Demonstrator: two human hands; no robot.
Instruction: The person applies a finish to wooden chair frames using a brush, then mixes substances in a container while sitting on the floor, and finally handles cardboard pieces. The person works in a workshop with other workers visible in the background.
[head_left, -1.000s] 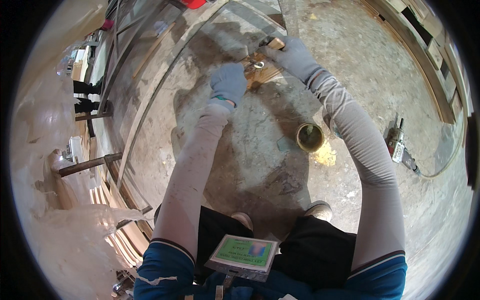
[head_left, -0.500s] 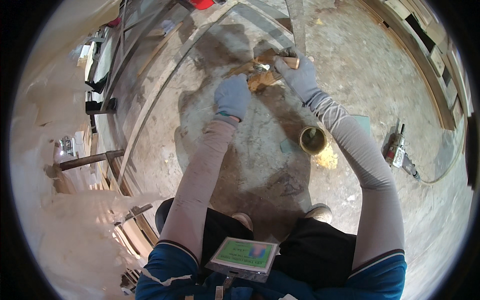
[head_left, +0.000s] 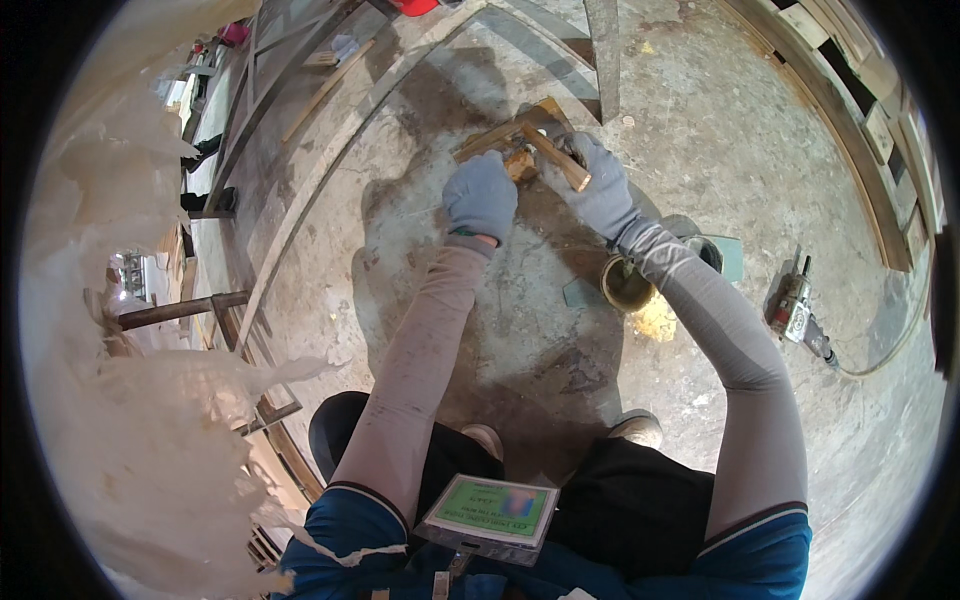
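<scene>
Gloved in grey, my left hand (head_left: 480, 200) is closed in a fist at the near edge of a brown wooden assembly (head_left: 490, 138), next to a small wooden block (head_left: 520, 166). What its fingers grip is hidden. My right hand (head_left: 598, 190) is closed on a short wooden stick (head_left: 560, 160), which slants across the assembly with its cut end toward me. A small pale spot shows beside the stick, too small to make out. Below my right wrist stands an open round can (head_left: 628, 284), partly covered by my forearm.
A second round container (head_left: 708, 254) stands on a teal sheet (head_left: 733, 262), partly behind my forearm. A power tool (head_left: 793, 310) with a hose lies at right. Long wooden frames (head_left: 850, 130) line the right side. A curved strip (head_left: 330, 150) crosses the left; translucent sheeting (head_left: 150, 450) hangs there.
My left hand has shifted slightly right. My right hand has moved down and turned, so the stick now slants toward me. The second container now shows beside my forearm.
</scene>
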